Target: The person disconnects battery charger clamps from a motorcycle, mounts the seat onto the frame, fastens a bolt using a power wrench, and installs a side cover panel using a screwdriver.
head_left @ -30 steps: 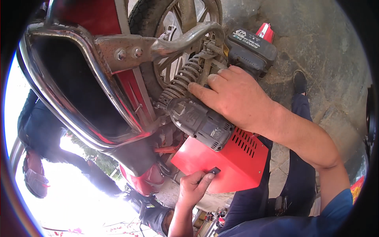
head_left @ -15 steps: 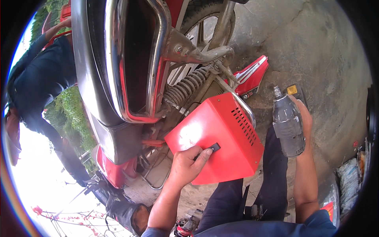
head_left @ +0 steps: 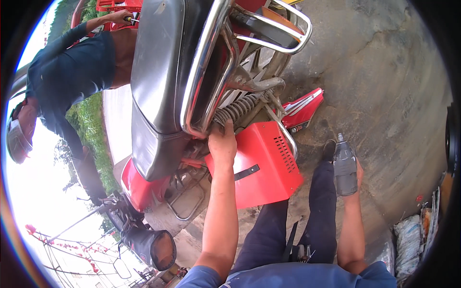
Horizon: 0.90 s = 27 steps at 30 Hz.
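A motorcycle with a black seat [head_left: 156,91] and chrome side rails fills the upper middle. My left hand [head_left: 222,146] is closed at its side, below the chrome rail and by the upper end of the coil shock absorber [head_left: 237,109]; what its fingertips grip is hidden. Just right of that hand is a red metal box [head_left: 269,168] with vent slots and a black strap handle [head_left: 247,172], which nobody holds. Off to the right, my right hand [head_left: 359,175] is wrapped round a dark grey cordless impact wrench [head_left: 345,168], its nose pointing away from me.
A red and white side panel [head_left: 303,109] lies on the concrete floor beyond the box. At the left another person [head_left: 79,65] bends over, holding a screwdriver [head_left: 128,19]. A white sack [head_left: 408,240] lies at the lower right. The handlebar and mirror [head_left: 163,249] reach toward the lower left.
My left hand has let go of the box's strap handle and moved up to the motorcycle's side. The impact wrench sits slightly lower in view. The other person's arm shows a screwdriver now.
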Available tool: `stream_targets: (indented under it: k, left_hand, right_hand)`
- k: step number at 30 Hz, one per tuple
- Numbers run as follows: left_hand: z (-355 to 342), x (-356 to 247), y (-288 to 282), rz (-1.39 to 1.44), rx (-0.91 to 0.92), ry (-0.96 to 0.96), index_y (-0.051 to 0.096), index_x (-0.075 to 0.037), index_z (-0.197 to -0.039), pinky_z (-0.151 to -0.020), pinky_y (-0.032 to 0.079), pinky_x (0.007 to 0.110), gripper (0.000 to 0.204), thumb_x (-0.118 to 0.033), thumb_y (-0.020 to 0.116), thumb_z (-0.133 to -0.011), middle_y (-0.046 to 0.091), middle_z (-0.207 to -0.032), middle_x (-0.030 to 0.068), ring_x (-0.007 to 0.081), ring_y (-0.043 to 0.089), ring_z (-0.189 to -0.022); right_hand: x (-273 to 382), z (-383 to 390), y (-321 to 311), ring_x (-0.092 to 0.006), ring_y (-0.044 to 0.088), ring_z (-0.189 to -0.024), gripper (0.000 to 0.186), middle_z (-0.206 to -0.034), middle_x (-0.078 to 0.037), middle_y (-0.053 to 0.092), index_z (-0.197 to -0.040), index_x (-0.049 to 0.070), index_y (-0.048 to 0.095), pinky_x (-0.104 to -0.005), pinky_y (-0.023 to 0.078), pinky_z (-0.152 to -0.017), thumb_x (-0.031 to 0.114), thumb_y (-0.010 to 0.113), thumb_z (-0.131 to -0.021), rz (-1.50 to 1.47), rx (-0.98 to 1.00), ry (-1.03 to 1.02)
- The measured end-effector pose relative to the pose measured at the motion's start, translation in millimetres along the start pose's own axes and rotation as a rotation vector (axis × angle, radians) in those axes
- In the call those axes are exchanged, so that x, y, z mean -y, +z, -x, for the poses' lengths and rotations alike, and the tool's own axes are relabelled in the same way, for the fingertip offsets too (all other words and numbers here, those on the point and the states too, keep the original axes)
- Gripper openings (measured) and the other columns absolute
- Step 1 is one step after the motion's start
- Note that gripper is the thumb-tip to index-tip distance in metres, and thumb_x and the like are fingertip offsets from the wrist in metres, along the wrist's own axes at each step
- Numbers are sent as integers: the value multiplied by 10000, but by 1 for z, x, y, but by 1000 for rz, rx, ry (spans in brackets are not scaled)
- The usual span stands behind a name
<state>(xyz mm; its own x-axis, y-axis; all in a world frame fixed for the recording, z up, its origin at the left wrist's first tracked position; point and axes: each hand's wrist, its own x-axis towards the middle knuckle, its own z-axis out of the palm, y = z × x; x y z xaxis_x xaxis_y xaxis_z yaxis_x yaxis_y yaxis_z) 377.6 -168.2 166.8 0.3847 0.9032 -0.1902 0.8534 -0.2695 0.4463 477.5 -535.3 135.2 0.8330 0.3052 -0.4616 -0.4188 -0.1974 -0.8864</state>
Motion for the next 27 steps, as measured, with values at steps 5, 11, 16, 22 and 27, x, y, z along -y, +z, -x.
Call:
stream_targets:
  k: [5, 11, 16, 22, 27]
  left_hand:
    - [-17, 7, 21, 458, -331, -72, 668, 25, -970, -638, 491, 336, 361, -329, 615, -1020, 613, -721, 42, 209, 609, -668]
    - [37, -34, 0, 655, 37, -393, 595, -52, -878, -423, 306, 251, 313, -308, 552, -1053, 476, -622, -20, 84, 410, -467]
    - [106, -62, -32, 507, 194, -179, 612, -15, -811, -511, 388, 265, 356, -236, 540, -1081, 537, -645, -2, 77, 490, -556]
    - [154, -207, -72, 791, 534, -241, 667, -18, -1141, -469, 371, 219, 336, -331, 560, -1085, 615, -714, -2, 51, 472, -527]
    - [159, -353, -68, 1164, 825, -244, 619, -92, -1159, -504, 423, 226, 262, -334, 547, -1092, 682, -856, 33, 140, 659, -656]
  right_hand:
    - [6, 18, -38, -106, 655, -944, 282, -1051, -22, 717, -1235, -1, 685, -274, 530, -844, 102, 651, -974, 31, -14, -107]
    - [6, 21, -140, -94, 617, -956, 288, -1043, -4, 711, -1192, 38, 704, -283, 508, -874, 81, 679, -908, 65, 17, -16]
    - [58, 16, -212, -136, 663, -980, 343, -1105, -44, 721, -1232, 16, 696, -300, 527, -890, 105, 688, -901, 130, 23, -81]
    - [176, 12, -271, -167, 713, -978, 397, -1099, -93, 763, -1217, 11, 708, -315, 548, -887, 74, 734, -825, 381, 171, -195]
    - [282, -34, -273, -198, 733, -997, 385, -1126, -104, 765, -1221, 7, 713, -310, 553, -910, 53, 732, -839, 446, 314, -381]
